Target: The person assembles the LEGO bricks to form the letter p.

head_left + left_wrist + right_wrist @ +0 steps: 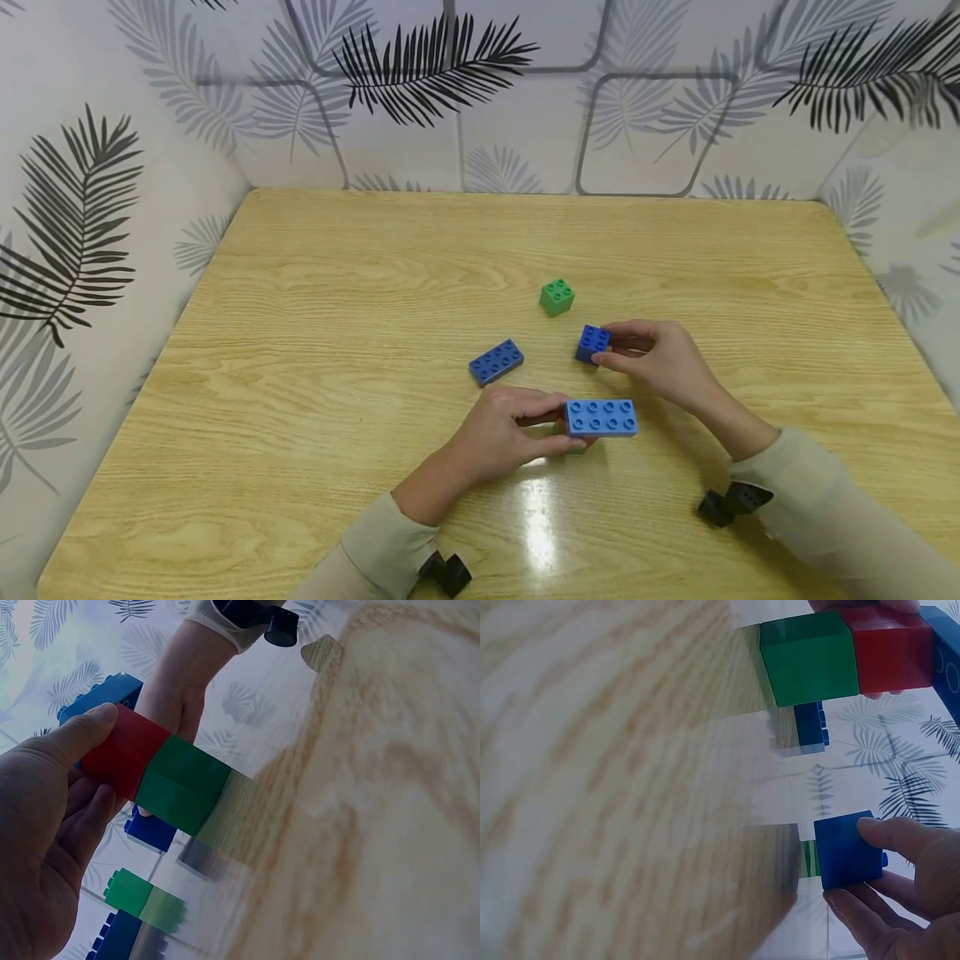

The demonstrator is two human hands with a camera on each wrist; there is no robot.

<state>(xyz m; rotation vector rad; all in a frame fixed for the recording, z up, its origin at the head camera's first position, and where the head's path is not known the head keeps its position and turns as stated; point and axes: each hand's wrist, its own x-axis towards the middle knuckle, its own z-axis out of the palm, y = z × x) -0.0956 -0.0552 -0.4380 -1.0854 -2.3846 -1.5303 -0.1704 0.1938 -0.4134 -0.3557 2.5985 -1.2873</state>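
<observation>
My left hand (pixel 495 433) pinches a small stack between thumb and fingers. At its base is a green brick (pixel 184 784), standing on the table. Above that sits a red brick (pixel 127 750), where the thumb presses. A longer light blue brick (pixel 600 418) with two rows of studs tops the stack and hides most of it in the head view. Beyond the stack, to the right, my right hand (pixel 667 367) pinches a square dark blue brick (pixel 592 343) by its sides, studs up. In the right wrist view a narrow gap shows between this brick and the table.
A green square brick (pixel 557 297) stands farther back on the wooden table (pixel 337 275). Left of the dark blue brick lies a long blue brick (pixel 496 363), set at a slant. A leaf-patterned wall (pixel 517 150) borders the table's back and sides.
</observation>
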